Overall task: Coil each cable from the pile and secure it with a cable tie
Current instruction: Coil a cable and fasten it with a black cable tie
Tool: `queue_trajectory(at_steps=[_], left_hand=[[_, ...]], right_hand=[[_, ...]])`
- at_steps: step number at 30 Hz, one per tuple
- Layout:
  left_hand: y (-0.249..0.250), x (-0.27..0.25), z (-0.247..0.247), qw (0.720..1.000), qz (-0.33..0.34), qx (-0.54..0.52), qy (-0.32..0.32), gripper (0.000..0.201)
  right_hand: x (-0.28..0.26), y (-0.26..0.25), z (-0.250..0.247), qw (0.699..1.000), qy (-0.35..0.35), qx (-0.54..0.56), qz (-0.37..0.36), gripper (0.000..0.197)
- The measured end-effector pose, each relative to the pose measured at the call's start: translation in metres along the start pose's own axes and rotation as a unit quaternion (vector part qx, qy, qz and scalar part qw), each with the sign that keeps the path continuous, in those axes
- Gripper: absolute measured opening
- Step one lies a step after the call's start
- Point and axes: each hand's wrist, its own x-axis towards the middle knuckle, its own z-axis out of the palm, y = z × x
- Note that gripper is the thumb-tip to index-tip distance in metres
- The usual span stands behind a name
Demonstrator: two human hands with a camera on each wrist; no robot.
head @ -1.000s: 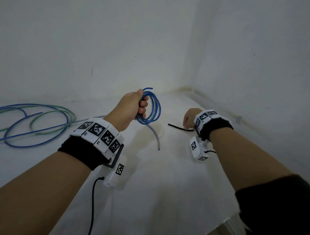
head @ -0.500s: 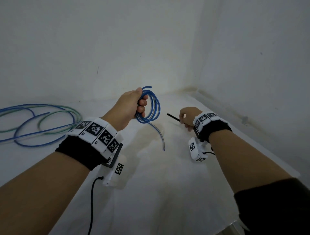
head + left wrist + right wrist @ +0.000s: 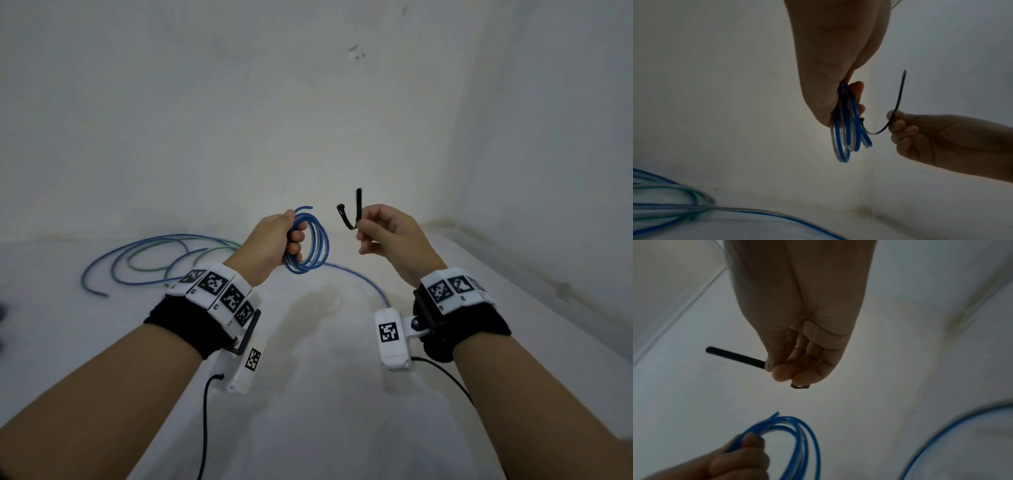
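Note:
My left hand grips a small coil of blue cable and holds it upright above the white table; the coil hangs from the curled fingers in the left wrist view. A loose tail of the same cable trails down to the table behind my right wrist. My right hand pinches a black cable tie, bent into a U, just right of the coil. In the right wrist view the tie sticks out left of the fingertips, with the coil below.
A pile of loose blue and green cables lies on the white table at the back left. White walls close the table at the back and on the right, meeting in a corner.
My right hand has lifted the black cable tie off the table and brought it up beside the coil. My left hand has raised the coil slightly; its tail now trails to the right.

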Motion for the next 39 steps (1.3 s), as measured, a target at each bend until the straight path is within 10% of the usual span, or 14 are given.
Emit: queue_trajectory(at_steps=[13, 30, 39], left_hand=[[0.011, -0.043, -0.074, 0.998, 0.021, -0.011, 0.055, 0.037], [0.011, -0.062, -0.103, 0.997, -0.036, 0.066, -0.02, 0.031], [0.003, -0.058, -0.098, 0.984, 0.049, 0.171, 0.005, 0.029]], right_hand=[[-0.014, -0.018, 0.112, 0.987, -0.138, 0.073, 0.037, 0.01], [-0.007, -0.014, 0.151, 0.992, -0.114, 0.007, -0.061, 0.014], [-0.003, -0.012, 0.154, 0.991, -0.102, 0.077, -0.036, 0.01]])
